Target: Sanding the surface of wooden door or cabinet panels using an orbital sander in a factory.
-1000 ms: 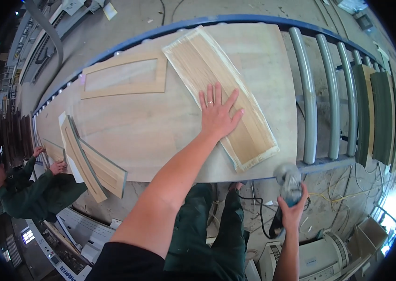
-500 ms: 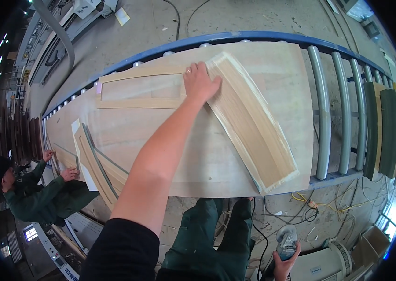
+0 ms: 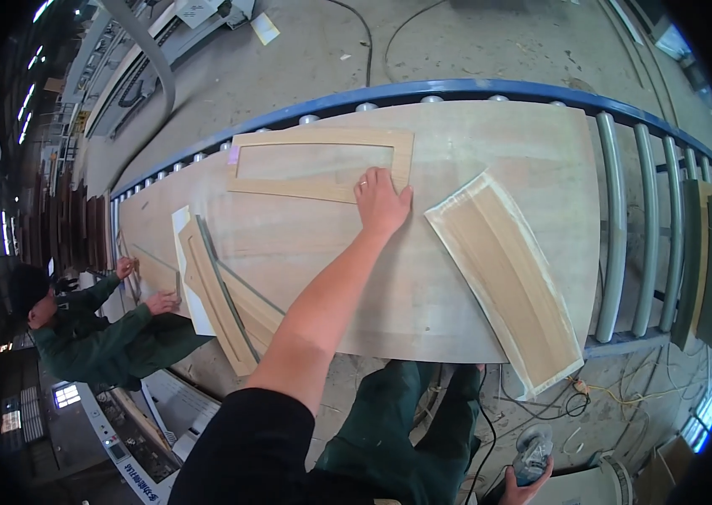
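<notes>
My left hand [image 3: 381, 202] lies flat, palm down, on the lower right corner of a rectangular wooden frame [image 3: 314, 164], with a ring on one finger. The frame rests on a large pale veneered board [image 3: 457, 160]. To the right of my hand, a long wooden panel with whitish edges [image 3: 503, 282] lies at a slant, its lower end hanging over the board's near edge. My right hand [image 3: 533, 480] is low at the picture's bottom edge, gripping a grey hand-held power tool [image 3: 533, 450] with a cable.
The board sits on a roller conveyor with a blue rail [image 3: 457, 87] and grey rollers [image 3: 617, 227] on the right. Narrow curved wooden strips [image 3: 221, 295] lie at the board's left end. A co-worker in green [image 3: 87, 332] touches that end. Cables [image 3: 558, 404] lie on the floor.
My left hand left the long panel and moved left onto the wooden frame's corner. My right hand with the tool dropped lower, toward the frame's bottom edge.
</notes>
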`<state>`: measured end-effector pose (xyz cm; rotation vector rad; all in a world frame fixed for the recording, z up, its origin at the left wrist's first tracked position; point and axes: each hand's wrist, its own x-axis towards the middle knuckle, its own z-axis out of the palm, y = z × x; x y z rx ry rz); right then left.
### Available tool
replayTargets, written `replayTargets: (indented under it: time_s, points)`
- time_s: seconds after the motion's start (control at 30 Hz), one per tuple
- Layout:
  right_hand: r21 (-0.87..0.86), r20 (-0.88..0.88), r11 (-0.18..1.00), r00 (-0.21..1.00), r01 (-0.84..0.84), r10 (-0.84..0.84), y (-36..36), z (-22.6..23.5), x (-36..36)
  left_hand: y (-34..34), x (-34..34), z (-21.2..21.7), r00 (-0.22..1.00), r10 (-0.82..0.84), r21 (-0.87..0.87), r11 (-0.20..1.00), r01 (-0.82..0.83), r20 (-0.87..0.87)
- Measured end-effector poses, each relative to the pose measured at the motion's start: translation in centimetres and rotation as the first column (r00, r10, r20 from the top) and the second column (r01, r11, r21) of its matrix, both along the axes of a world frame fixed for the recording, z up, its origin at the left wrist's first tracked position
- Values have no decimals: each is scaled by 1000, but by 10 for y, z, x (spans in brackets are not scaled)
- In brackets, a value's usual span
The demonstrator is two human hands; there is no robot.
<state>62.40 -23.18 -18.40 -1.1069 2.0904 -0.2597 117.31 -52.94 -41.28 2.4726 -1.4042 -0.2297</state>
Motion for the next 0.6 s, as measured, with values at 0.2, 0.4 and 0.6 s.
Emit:
replayTargets:
  time_s: [0.2, 0.4, 0.6]
  points:
    - [-5, -16, 998, 998, 59, -59, 48, 2, -11, 15, 23, 34, 979, 125, 60, 991, -117, -162]
    - [-16, 39, 983, 982, 185, -184, 68, 11, -18, 70, -113, 114, 946, -222, -107, 974, 202, -238]
    - [7, 72, 972, 970, 234, -234, 76, -6, -16, 159, -282, 94, 689, -615, -228, 786, 575, -383]
